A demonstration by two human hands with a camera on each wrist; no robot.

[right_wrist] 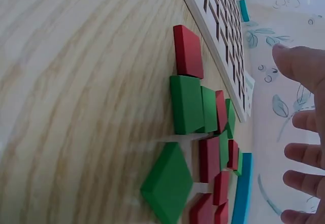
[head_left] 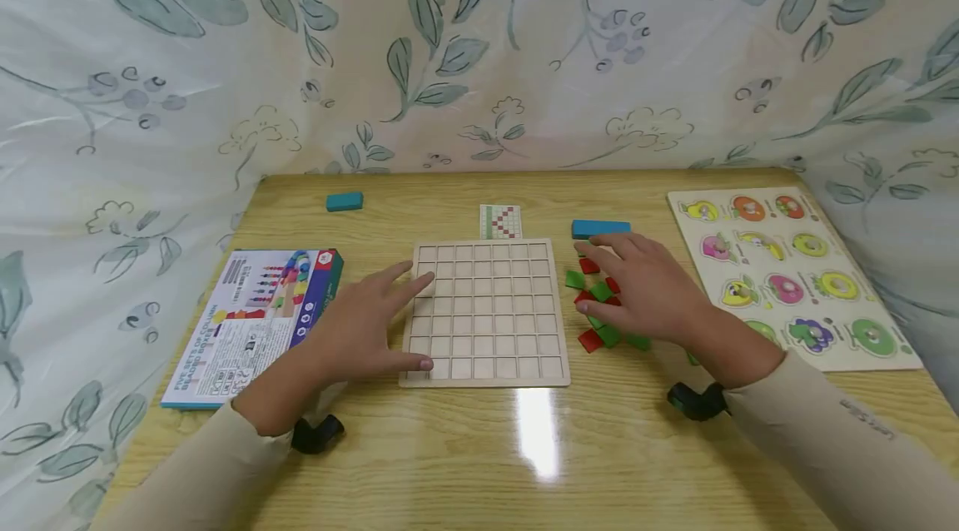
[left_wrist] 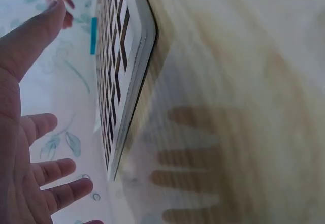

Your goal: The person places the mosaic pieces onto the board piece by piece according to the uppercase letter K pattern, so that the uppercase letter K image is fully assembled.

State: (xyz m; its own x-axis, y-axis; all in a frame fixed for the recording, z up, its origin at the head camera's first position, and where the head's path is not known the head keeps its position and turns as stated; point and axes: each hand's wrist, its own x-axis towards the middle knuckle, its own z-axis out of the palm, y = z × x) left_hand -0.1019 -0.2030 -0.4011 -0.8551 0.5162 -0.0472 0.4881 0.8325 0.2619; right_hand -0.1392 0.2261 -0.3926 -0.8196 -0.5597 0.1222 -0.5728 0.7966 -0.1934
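Observation:
A pale wooden grid board with rows of square recesses lies in the middle of the table. My left hand hovers at its left edge, fingers spread and holding nothing. In the left wrist view the left hand casts a shadow on the wood beside the board. Over a loose pile of red and green square tiles is my right hand, fingers apart and covering part of the pile. The right wrist view shows the green tile and red tile on the table, clear of the right hand.
Behind the board lies a small pattern card. Blue blocks stand at the back left and back right. A printed box is on the left, a fruit puzzle board on the right. A floral cloth hangs behind the table.

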